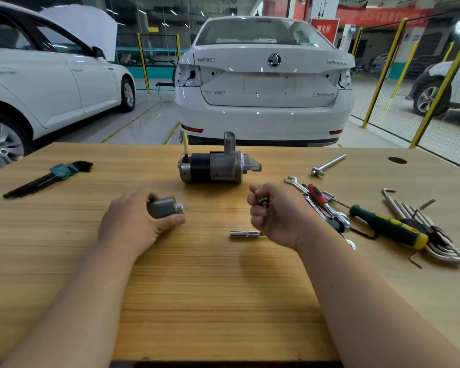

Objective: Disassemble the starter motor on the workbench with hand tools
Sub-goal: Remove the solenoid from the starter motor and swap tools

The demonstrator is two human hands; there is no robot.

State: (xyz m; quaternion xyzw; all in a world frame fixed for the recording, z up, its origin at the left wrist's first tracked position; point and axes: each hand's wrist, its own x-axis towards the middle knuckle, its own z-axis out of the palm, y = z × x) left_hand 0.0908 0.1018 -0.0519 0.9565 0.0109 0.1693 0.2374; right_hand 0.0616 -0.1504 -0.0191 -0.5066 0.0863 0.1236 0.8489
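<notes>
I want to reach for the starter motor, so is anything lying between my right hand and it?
Nothing visible does: only bare workbench lies between the right hand and the starter motor. The silver socket lies nearer you than the hand, the wrenches off to its right. That hand grips a small metal part.

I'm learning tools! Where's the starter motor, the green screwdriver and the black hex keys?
starter motor [201, 167], head view, on its black body.
green screwdriver [385, 224], head view, middle of its handle.
black hex keys [37, 182], head view, on the long shafts.
</notes>
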